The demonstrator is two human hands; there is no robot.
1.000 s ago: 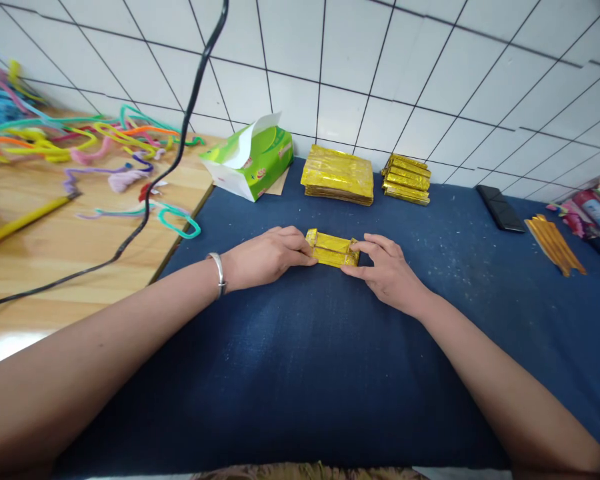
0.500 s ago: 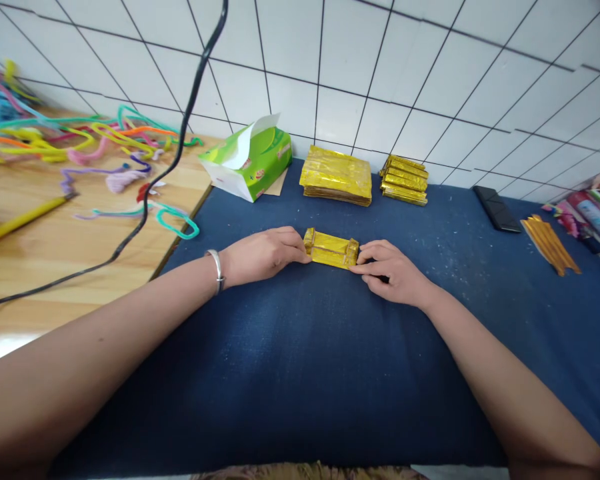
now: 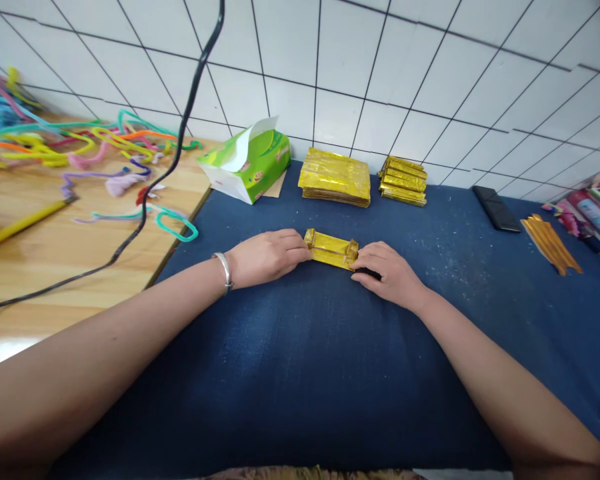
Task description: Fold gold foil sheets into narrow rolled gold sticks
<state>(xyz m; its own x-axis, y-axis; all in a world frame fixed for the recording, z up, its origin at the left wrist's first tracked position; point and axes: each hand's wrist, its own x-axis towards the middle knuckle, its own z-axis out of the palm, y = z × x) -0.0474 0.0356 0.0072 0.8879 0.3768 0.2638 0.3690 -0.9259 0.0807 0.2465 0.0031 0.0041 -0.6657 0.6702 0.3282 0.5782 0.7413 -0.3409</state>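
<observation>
A small piece of folded gold foil paper (image 3: 331,249) lies on the dark blue cloth, both its short ends turned up into raised folds. My left hand (image 3: 273,255), with a silver bangle at the wrist, pinches its left end, the fingertips partly hidden behind the fold. At the right end my right hand (image 3: 383,272) grips the lower corner between thumb and curled fingers. Beyond the piece sits a stack of flat gold foil paper (image 3: 335,175), and right of that a pile of narrow folded gold strips (image 3: 403,181).
A green tissue box (image 3: 253,163) stands at the back, by a wooden table (image 3: 95,267) strewn with colourful pipe cleaners (image 3: 45,143). A black cable (image 3: 183,130) hangs across the left. Rightward lie a black phone (image 3: 496,208) and more gold strips (image 3: 551,243). White tiles wall off the back.
My right hand's fingers have drawn closer together at the right end of the foil paper. My left hand has turned slightly at the left end. The foil paper stays in place.
</observation>
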